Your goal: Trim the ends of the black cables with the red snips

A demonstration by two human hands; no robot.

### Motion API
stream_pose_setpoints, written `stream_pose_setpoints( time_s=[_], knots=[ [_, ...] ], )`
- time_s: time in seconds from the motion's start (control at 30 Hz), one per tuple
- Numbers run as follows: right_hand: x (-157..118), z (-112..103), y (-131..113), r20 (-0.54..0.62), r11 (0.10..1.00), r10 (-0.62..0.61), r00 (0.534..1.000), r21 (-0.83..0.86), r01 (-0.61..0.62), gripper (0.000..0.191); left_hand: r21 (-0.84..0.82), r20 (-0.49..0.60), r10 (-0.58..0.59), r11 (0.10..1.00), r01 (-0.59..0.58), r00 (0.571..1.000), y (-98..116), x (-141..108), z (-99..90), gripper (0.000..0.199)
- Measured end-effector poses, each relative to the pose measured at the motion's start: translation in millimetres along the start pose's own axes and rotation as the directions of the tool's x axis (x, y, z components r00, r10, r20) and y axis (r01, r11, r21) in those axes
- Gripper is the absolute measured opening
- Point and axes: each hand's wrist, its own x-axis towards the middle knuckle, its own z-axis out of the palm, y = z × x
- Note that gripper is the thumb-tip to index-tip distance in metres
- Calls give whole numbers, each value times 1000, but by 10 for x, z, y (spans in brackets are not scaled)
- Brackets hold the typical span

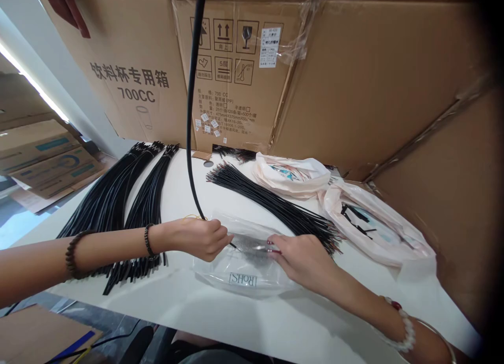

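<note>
My left hand (202,238) is closed, fingers pinched round a black cable (190,117). The cable rises in a long curve to the top of the view, and a short dark end pokes out past my fingertips. My right hand (305,259) grips a thin shiny metal tool, which looks like tweezers (259,247), its tip towards the left hand. Below both hands lies a clear plastic bag (224,282) marked RoHS, with a mass of small grey pieces inside, too fine to make out.
Bundles of black cables (106,201) lie at the left of the white table (177,296). Another cable bundle (268,196) stretches behind the bag. Two pale plastic bags (293,188) with contents sit at the right. Tall cardboard (334,81) walls the back and right side.
</note>
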Motion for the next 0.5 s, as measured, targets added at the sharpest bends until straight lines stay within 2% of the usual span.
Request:
stream_pose_setpoints(
  time_s=[0.07,0.13,0.2,0.27,0.37,0.5],
  knots=[
    [74,-70,-13,-80,985,89,993,157,-75,30,-2,2,-3,1000,3,1000,5,10,4,15],
    [225,-143,-66,-100,934,131,986,346,-89,35,-4,-2,-3,1000,3,1000,8,31,7,15],
    [438,-213,-167,-32,845,71,997,534,-43,35,-6,-15,7,1000,-7,1000,10,61,8,14],
    [675,-277,-312,85,730,-55,995,683,-18,36,-9,-32,24,1000,-24,999,8,96,9,14],
    [986,-345,-556,270,583,-266,925,810,-69,35,-13,-48,41,999,-42,998,2,140,13,13],
    [1214,-366,-766,410,496,-456,790,854,-158,27,-10,-55,50,999,-51,997,-5,151,20,9]
  ],
)
